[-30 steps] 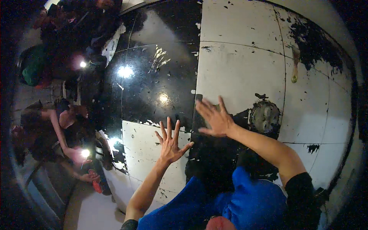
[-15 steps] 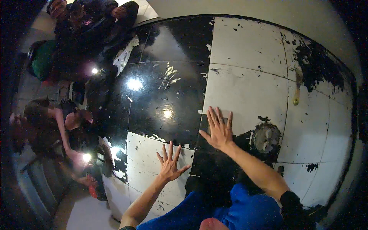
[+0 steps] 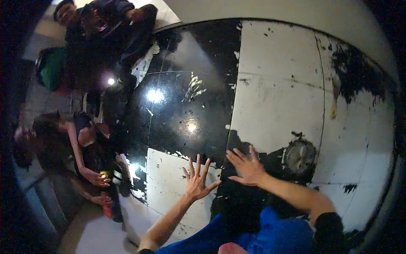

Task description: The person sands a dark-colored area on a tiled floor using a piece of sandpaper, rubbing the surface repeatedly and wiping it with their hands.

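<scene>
the left hand and right hand, each grip spread apart, were over the near middle of the tiled surface, black and white, glossy at left, patchily scuffed.

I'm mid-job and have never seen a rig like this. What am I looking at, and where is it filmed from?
There's no machine: these are a person's bare hands, seen from above by a wide fisheye camera on that person's head, so straight edges look bent. The left hand, fingers spread, is over a white panel; the right hand, also spread, is over a black patch. Both look empty; whether they touch the surface I can't tell. Right of them is a round grey disc; farther up, an amber streak. At far left, another person's hand is near a small yellow light.
</scene>
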Tool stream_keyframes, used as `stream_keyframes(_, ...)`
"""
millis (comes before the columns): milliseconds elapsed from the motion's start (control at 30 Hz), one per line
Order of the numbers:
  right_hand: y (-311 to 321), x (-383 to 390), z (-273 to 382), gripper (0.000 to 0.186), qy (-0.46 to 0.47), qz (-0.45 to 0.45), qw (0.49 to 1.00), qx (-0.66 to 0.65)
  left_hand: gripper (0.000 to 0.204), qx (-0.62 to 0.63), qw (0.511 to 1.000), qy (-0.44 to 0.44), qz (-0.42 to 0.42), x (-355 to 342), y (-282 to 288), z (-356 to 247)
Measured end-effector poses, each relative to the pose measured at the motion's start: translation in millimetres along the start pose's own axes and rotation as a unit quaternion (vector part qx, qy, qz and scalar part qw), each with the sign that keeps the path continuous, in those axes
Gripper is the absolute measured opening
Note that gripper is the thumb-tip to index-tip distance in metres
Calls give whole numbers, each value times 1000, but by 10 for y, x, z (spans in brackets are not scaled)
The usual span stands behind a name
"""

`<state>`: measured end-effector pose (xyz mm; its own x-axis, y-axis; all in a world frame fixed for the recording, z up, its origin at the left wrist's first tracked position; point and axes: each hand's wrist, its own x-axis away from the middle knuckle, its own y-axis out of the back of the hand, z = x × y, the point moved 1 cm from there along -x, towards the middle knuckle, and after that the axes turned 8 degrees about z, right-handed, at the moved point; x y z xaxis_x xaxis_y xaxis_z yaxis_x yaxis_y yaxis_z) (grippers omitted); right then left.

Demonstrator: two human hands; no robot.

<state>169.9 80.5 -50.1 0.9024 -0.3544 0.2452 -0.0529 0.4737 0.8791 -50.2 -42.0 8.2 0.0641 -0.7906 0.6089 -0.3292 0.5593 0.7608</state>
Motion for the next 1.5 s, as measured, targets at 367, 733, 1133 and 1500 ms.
stream_keyframes(367, 124, -502, -5, 89, -83, -61, 994, -28, 106, -43, 996, -9, 73, 85, -122, 170)
stream_keyframes(733, 237, -507, -205, 86, -143, -125, 982, 12, 123, -51, 990, -43, 126, 30, -230, 248)
stream_keyframes(1133, -1, -574, 89, 91, -98, -134, 984, -64, 119, -68, 989, -41, 122, -52, -309, 383)
stream_keyframes(1500, -37, -450, 94, 88, -121, -153, 980, -44, 113, -48, 993, -28, 102, -53, -280, 302)
